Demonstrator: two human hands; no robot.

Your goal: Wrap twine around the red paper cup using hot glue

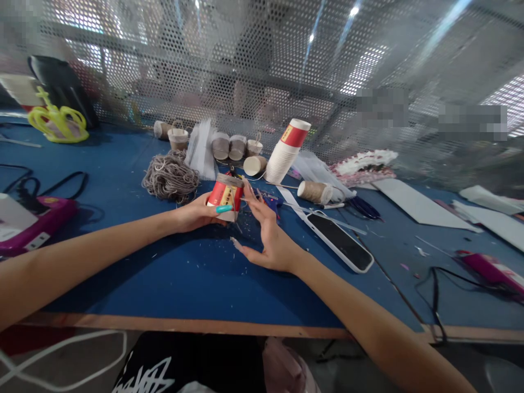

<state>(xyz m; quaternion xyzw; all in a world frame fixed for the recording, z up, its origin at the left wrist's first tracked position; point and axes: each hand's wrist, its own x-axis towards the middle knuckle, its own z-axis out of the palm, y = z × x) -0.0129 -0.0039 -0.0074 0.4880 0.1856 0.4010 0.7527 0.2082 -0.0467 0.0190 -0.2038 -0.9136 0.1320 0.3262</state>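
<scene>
A red-and-white paper cup (pixel 218 193), its long axis nearly upright, is over the blue counter (pixel 176 278), pinched from the left by the left grip (pixel 195 213). Just right is the right grip (pixel 272 239), thumb and fingers spread; whether fingertips touch, I cannot tell.

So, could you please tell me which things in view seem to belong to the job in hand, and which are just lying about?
Likely in the job:
- red paper cup with grey banding, held in the left hand
- grey cord bundle
- stacked paper cups

Probably just lying about:
- phone
- yellow crown
</scene>
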